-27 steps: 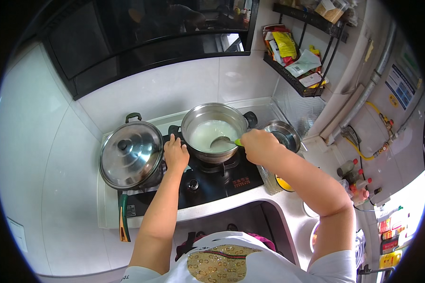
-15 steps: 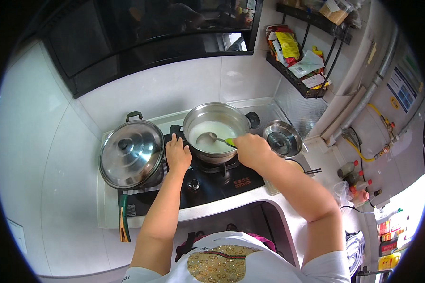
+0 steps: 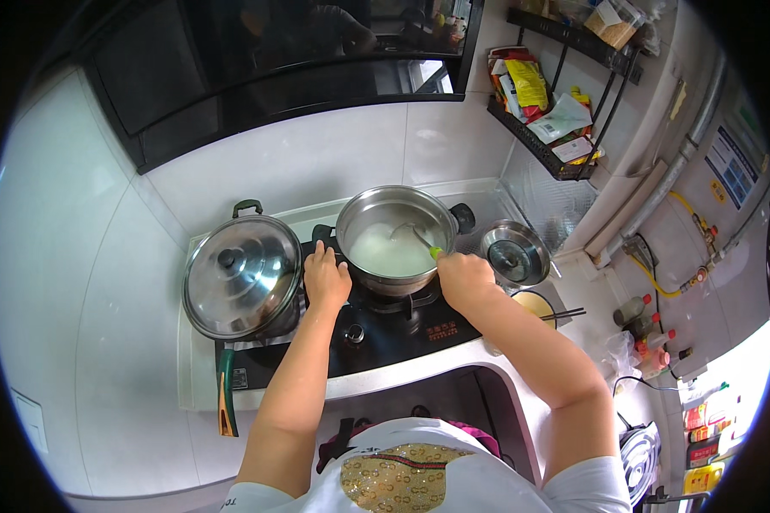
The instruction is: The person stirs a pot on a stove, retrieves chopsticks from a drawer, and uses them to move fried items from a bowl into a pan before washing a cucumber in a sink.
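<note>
On the black gas stove [image 3: 385, 342] stands an uncovered steel pot [image 3: 393, 285] holding cloudy whitish liquid [image 3: 381, 255]. My right hand [image 3: 467, 282] is closed round the green handle of a metal ladle [image 3: 423, 239], above the pot's right front rim. Part of the ladle's head dips into the liquid, so its full shape is hidden. Beside the pot's dark left handle [image 3: 322, 233] is my left hand [image 3: 326, 278], its fingers stretched out and holding nothing. Whether its fingertips touch the pot cannot be made out.
A large lidded pan [image 3: 239, 278] sits left, its green handle [image 3: 226, 389] jutting past the counter edge. Right of the pot are a steel bowl [image 3: 515, 254] and a yellowish bowl [image 3: 535, 303] with chopsticks [image 3: 566, 314]. A black shelf [image 3: 543, 150] with packets hangs above; bottles [image 3: 646, 329] stand right.
The ladle's head has swung from the pot's middle left toward its back right. My right hand has shifted slightly right and forward with it. My left hand stays by the pot's left handle.
</note>
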